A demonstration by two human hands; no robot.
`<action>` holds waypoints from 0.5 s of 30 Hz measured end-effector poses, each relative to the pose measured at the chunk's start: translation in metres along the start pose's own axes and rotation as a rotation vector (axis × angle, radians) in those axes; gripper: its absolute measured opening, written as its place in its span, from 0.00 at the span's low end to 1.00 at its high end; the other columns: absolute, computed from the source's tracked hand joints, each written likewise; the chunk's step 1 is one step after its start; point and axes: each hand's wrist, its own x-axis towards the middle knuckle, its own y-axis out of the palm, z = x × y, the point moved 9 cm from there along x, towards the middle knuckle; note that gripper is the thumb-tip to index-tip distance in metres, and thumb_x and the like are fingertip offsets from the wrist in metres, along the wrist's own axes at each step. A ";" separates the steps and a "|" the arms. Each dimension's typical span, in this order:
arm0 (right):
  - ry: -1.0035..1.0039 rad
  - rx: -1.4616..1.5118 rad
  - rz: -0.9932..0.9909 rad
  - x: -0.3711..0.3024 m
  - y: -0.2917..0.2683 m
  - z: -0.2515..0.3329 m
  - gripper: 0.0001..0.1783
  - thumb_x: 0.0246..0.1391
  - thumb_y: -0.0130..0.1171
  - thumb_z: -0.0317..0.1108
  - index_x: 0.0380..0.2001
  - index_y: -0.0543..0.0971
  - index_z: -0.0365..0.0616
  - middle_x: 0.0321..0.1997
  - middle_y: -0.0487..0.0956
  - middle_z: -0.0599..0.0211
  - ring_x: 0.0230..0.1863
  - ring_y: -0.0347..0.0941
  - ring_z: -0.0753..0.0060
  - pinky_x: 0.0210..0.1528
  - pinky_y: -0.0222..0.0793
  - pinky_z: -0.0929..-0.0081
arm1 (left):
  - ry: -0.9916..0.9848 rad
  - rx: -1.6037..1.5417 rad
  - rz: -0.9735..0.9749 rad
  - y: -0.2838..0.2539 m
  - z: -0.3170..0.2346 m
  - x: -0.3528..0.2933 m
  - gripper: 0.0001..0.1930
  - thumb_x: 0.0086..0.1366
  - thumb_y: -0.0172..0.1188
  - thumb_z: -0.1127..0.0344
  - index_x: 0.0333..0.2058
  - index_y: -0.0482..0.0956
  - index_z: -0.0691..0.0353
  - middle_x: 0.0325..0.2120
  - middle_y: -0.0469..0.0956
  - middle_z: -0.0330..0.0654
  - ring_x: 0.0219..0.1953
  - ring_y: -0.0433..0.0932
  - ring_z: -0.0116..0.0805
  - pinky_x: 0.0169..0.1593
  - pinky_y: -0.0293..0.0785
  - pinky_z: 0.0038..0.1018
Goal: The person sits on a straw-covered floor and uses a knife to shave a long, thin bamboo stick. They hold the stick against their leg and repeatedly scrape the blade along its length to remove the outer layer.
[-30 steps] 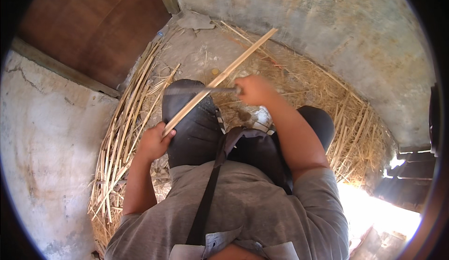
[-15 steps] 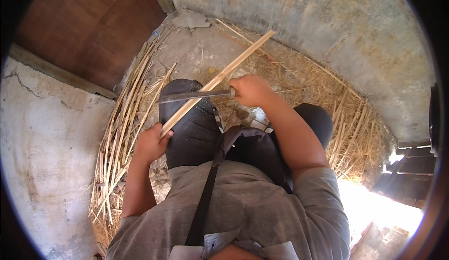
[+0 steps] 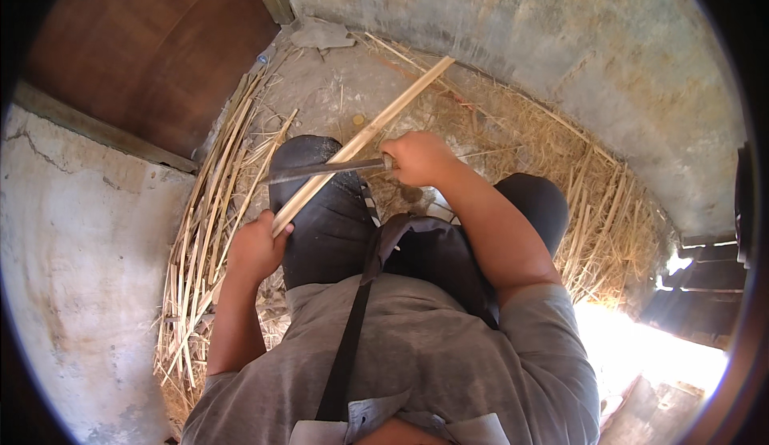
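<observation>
In the right hand (image 3: pixel 418 158), fingers curled firmly round the handle, a long knife (image 3: pixel 296 173), blade pointing to the left. In the left hand (image 3: pixel 255 246), closed in a grip with the thumb along one edge, the near end of a pale split bamboo strip (image 3: pixel 390 112). Strip slanting up and away to the right over the left thigh, far end apparently unsupported; blade crossing it near the knee, exact contact of the edge hard to tell.

Possible trouble: a skid of the blade down the strip toward the left thumb, or off it into the dark trousers (image 3: pixel 320 241), from a hard spot in the grain or a slack hold. Also possible, too deep a bite and a torn strip, from too steep an edge; or a wobble, for want of support at the far end.

Strip straight, flat and smooth-looking; blade narrow, dull grey. Farther out, to the left, long thin slats (image 3: pixel 210 205) in a loose bundle; to the right, curly, straw-coloured shavings (image 3: pixel 613 221). Beyond, a rough, stained plaster wall (image 3: pixel 529 44) and a smooth brown panel (image 3: pixel 160 52).
</observation>
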 end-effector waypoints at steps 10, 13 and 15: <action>0.299 0.154 -0.293 0.000 -0.004 -0.119 0.19 0.48 0.64 0.38 0.44 0.82 0.45 0.43 0.84 0.46 0.49 0.80 0.40 0.51 0.76 0.49 | 0.022 -0.046 0.006 0.005 0.000 0.004 0.18 0.70 0.62 0.53 0.36 0.72 0.65 0.27 0.80 0.62 0.35 0.80 0.67 0.39 0.73 0.53; 0.162 0.060 -0.094 0.000 0.007 -0.046 0.19 0.47 0.63 0.38 0.44 0.82 0.45 0.43 0.84 0.45 0.49 0.80 0.40 0.51 0.76 0.49 | 0.033 -0.015 0.029 0.001 -0.003 0.004 0.19 0.70 0.62 0.52 0.36 0.72 0.65 0.27 0.79 0.62 0.35 0.80 0.68 0.39 0.73 0.54; 0.017 0.033 -0.033 -0.001 0.008 -0.011 0.20 0.47 0.64 0.38 0.45 0.83 0.45 0.42 0.84 0.46 0.47 0.80 0.40 0.50 0.76 0.49 | 0.043 0.011 0.034 -0.001 -0.002 0.004 0.19 0.69 0.62 0.52 0.36 0.72 0.65 0.27 0.79 0.62 0.35 0.79 0.68 0.39 0.73 0.53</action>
